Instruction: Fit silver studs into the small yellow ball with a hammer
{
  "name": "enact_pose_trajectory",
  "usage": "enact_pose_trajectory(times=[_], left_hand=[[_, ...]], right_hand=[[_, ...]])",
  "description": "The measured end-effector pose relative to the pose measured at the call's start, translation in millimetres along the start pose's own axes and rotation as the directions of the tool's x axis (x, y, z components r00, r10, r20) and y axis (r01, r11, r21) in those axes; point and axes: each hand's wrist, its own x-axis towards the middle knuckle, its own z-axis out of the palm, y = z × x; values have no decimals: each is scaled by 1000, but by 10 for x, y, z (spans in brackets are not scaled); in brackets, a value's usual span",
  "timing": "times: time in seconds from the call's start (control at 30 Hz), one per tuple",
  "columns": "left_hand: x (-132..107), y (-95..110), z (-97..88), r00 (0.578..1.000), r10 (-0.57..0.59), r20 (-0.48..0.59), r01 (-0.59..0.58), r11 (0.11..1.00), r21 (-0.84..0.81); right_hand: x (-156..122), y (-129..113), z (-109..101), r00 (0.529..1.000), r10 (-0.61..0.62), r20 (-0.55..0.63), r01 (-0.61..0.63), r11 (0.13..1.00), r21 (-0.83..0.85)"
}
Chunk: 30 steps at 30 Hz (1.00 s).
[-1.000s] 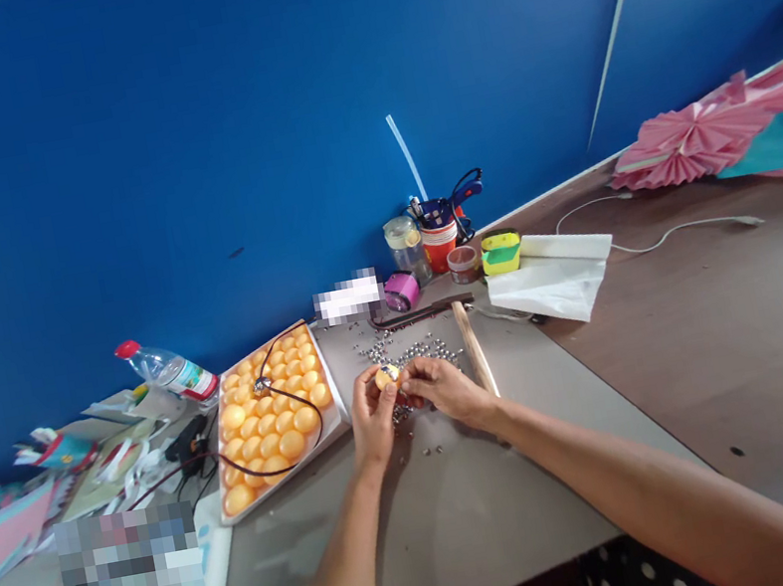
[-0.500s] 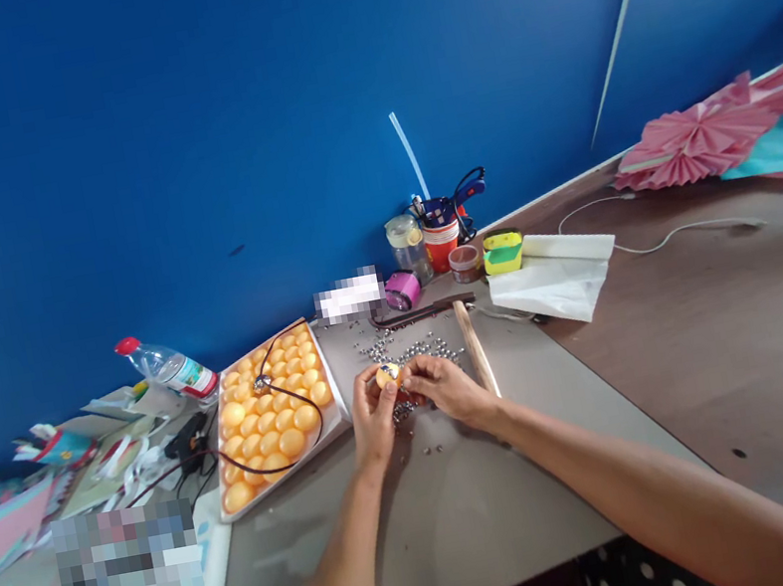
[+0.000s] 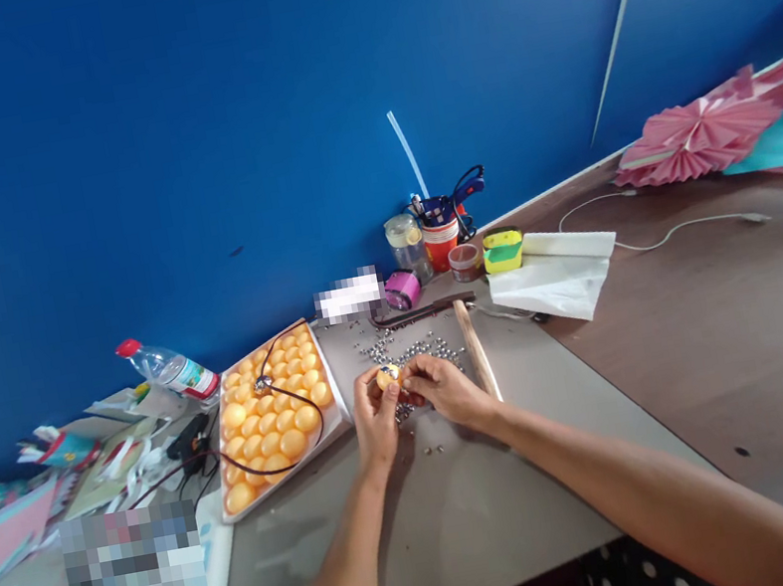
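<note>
An orange ball like a ping-pong ball [image 3: 384,384], with shiny silver pieces on its upper side, is held in the fingers of my left hand [image 3: 374,419]. My right hand [image 3: 446,389] is closed in a pinch against the ball's right side; whatever lies between its fingertips is too small to make out. Many small silver beads [image 3: 426,349] are scattered on the grey mat [image 3: 471,531] behind and beneath my hands. Left of my hands, a shallow white box [image 3: 340,405] is filled with similar orange balls [image 3: 284,416]. A dark cord with a silver-covered ball [image 3: 263,383] lies across them.
A wooden stick [image 3: 476,351] borders the beads on the right, with a dark bar [image 3: 425,311] behind. Along the wall stand a jar [image 3: 408,248], a red cup [image 3: 442,249] and a yellow-green container [image 3: 504,253] beside white paper [image 3: 550,290]. A bottle [image 3: 174,374] leans at left.
Both hands stay at nearly the same spot, still around the orange ball. The view has shifted very slightly; nothing else has visibly moved.
</note>
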Motion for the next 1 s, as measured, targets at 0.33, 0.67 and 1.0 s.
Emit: enact_pose_trajectory(times=[0.33,0.67,1.0], left_hand=[[-31,35,41,999,45,-24,-43,995,89],[-33,86,50,998,-58,33,61,995,-77],[18,89,2,998,-37,-41,37,999,-16]], right_hand=[[12,22,22,995,-1,-102,-1,1000,-14],[45,-122,-131,996,-44,-74,33,989,-143],[-56,-96,-176,980,-94,177,194,226,-955]])
